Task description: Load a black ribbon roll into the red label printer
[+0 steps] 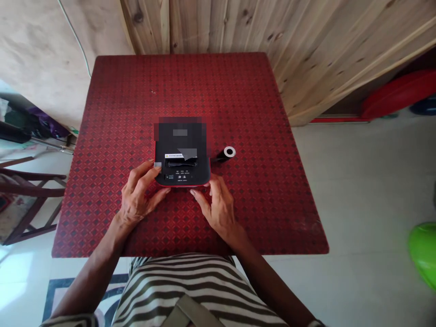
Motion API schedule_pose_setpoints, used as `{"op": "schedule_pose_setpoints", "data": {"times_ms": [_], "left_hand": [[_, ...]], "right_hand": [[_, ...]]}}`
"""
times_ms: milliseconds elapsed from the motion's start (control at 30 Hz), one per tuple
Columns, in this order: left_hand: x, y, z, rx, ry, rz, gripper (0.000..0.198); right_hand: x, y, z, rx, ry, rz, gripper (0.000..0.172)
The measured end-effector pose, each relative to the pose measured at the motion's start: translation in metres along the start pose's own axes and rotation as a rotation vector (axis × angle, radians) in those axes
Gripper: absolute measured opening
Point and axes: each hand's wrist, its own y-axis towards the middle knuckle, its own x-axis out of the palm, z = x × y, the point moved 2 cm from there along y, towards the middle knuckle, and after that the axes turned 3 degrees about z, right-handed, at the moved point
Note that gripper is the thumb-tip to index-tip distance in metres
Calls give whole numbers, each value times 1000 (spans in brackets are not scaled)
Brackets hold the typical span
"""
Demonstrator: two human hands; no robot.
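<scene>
Both forearms [95,272] angled forward and inward; the left grip [136,193] and right grip [220,202] curved, thumbs [158,200] pointing toward each other.

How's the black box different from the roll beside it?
The black box is wide and flat; the roll is small and rounded. The box is edged red; the roll's end has a white ring. The left hand and right hand touch the box; the roll is untouched. Both are mostly black.

The device [182,143] looks like smooth, matt plastic. The roll [225,154] shows a papery end. The table [272,204] is smooth with a low sheen; the wall [238,27] is knotty wood, the floor [357,190] glossy, the shirt [187,279] cloth.
</scene>
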Motion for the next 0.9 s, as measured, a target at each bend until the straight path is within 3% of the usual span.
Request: {"op": "schedule_pose_setpoints", "data": {"times_ms": [367,900], "left_hand": [[-4,1,3,-22,9,-15,67],[-9,15,0,-86,-52,-25,56]], "right_hand": [[1,-1,2,-24,-67,5,35],[0,2,-4,-103,-273,65,38]]}}
